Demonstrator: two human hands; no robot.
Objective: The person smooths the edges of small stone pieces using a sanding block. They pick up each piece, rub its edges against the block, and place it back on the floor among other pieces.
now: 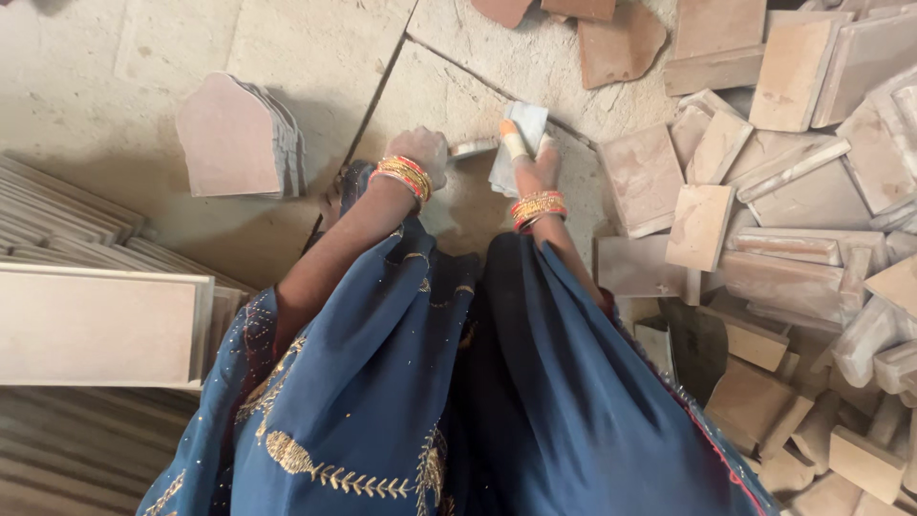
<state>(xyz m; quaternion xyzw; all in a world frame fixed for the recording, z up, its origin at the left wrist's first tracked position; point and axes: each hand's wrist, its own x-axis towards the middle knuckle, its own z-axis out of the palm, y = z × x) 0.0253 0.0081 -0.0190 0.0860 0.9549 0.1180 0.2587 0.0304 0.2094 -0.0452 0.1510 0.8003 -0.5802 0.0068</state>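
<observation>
While the left hand (420, 153) is pressed on a thin pale stone strip (473, 147) lying on the concrete floor (315, 57), fingers closed over its end, a folded grey abrasive sheet (511, 143) is gripped by the right hand (540, 162). Cut sandstone tiles (783, 220) are heaped at the right; no containers are seen.

Open floor (115, 57) is left ahead and to the left of the hands, broken only by a small stack of pointed tiles (239, 136). The right side is blocked by a loose heap of stone pieces (793, 220), lying just beside the right hand (546, 162). The near left is closed off by a long slab (100, 325) and the flat stacked strips (67, 220) behind it.
</observation>
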